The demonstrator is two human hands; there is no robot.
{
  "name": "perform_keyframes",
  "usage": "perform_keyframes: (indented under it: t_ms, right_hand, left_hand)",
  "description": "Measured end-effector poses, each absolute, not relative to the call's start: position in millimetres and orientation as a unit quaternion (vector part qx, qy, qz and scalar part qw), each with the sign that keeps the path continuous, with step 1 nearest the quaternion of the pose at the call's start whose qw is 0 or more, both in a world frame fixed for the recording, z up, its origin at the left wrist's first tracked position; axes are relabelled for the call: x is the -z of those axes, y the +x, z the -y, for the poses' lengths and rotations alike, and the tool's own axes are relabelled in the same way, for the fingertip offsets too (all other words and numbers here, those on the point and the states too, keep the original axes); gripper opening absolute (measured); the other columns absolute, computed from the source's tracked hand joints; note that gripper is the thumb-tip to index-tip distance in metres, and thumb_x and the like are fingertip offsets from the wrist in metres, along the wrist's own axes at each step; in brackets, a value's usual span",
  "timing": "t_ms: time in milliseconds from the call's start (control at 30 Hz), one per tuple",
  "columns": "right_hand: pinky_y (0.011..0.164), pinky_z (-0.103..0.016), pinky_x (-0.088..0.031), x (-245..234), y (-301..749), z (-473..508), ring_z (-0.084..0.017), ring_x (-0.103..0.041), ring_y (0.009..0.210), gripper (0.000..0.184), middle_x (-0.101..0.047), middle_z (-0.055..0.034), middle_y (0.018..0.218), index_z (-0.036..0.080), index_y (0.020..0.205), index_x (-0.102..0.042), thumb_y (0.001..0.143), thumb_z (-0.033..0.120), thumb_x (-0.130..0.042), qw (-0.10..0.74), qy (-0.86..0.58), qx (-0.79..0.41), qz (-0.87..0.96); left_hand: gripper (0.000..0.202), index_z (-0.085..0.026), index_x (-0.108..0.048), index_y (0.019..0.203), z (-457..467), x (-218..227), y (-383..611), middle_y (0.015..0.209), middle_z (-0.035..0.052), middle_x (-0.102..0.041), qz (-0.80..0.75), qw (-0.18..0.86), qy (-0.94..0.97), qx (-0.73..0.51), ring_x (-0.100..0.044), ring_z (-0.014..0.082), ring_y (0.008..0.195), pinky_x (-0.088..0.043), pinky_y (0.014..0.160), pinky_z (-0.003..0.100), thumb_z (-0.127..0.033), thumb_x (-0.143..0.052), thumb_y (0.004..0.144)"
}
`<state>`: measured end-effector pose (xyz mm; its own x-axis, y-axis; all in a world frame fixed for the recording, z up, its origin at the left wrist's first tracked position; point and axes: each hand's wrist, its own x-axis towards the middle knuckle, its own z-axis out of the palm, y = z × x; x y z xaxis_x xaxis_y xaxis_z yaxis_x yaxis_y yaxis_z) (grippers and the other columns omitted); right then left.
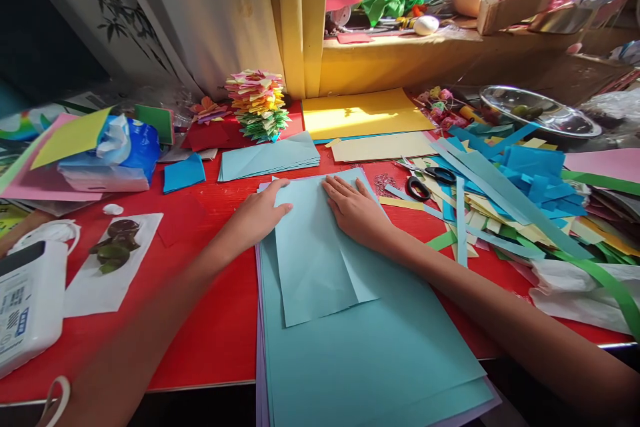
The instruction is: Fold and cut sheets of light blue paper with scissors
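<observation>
Creased blue paper [315, 273] lies on larger sheets [370, 360]; we rest our right hand [357, 210] flat on it, our left hand [267, 210] at its edge, each grip released.

One light-blue sheet [313, 273], creased, is lying on a stack of larger blue sheets [370, 367] on the red table [215, 340], the right hand [357, 210] resting flat upon its upper right part and the left hand [260, 213], open, reaching over its upper left edge. To the right, dark-handled scissors [426, 171] are lying beside a heap of cut paper strips [515, 197], with a steel bowl [570, 121] standing behind; at the back, one layered paper piece [257, 103] in pink, yellow and green is standing near a sunlit yellow sheet [360, 113].
</observation>
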<state>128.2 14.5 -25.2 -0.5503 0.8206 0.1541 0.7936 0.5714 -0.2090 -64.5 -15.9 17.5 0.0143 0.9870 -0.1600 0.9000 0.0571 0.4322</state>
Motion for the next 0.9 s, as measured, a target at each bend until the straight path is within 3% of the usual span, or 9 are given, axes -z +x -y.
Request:
perform_keyframes:
  t_ms: [100, 267, 500, 900]
  right_hand:
    - [0.107, -0.045, -0.014, 24.8, 126.3, -11.7, -0.020, -0.024, 0.131, 0.048, -0.031, -0.0090, 0.141, 0.008, 0.135, -0.032, 0.091, 0.020, -0.017, 0.113, -0.467, -0.041, 0.876]
    - [0.107, -0.045, -0.015, 24.2, 125.0, -10.0, -0.021, -0.024, 0.131, 0.049, -0.030, -0.0094, 0.141, 0.007, 0.135, -0.031, 0.090, 0.019, -0.017, 0.108, -0.472, -0.034, 0.874]
    - [0.107, -0.046, -0.015, 24.8, 125.2, -10.9, -0.021, -0.024, 0.131, 0.049, -0.031, -0.0092, 0.141, 0.008, 0.135, -0.031, 0.090, 0.020, -0.017, 0.109, -0.474, -0.031, 0.873]
    - [0.107, -0.046, -0.015, 24.8, 125.1, -10.6, -0.020, -0.026, 0.131, 0.048, -0.032, -0.0088, 0.140, 0.008, 0.135, -0.032, 0.090, 0.019, -0.017, 0.116, -0.473, -0.024, 0.873]
  left_hand:
    - [0.060, -0.032, -0.026, 0.136, 17.4, -19.7, -67.0, 0.124, 0.0061, -0.052, -0.681, 0.245, 0.688, -0.046, -0.050, 0.0276, 0.107, -0.040, 0.079, 0.034, -0.041, -0.043, 0.079]
    - [0.053, -0.032, -0.033, 0.134, 18.4, -20.3, -66.3, 0.124, 0.0049, -0.053, -0.659, 0.257, 0.707, -0.020, -0.043, 0.0284, 0.116, -0.036, 0.087, 0.034, -0.038, -0.038, 0.081]
    - [0.055, -0.028, -0.029, 0.136, 21.9, -21.5, -59.9, 0.105, 0.0078, -0.062, -0.666, 0.251, 0.702, -0.005, -0.056, 0.0265, 0.095, -0.040, 0.079, 0.033, -0.036, -0.034, 0.082]
    - [0.053, -0.032, -0.028, 0.136, 24.9, -19.9, -57.3, 0.093, 0.0090, -0.063, -0.674, 0.219, 0.705, 0.016, -0.056, 0.0298, 0.092, -0.039, 0.073, 0.035, -0.038, -0.032, 0.084]
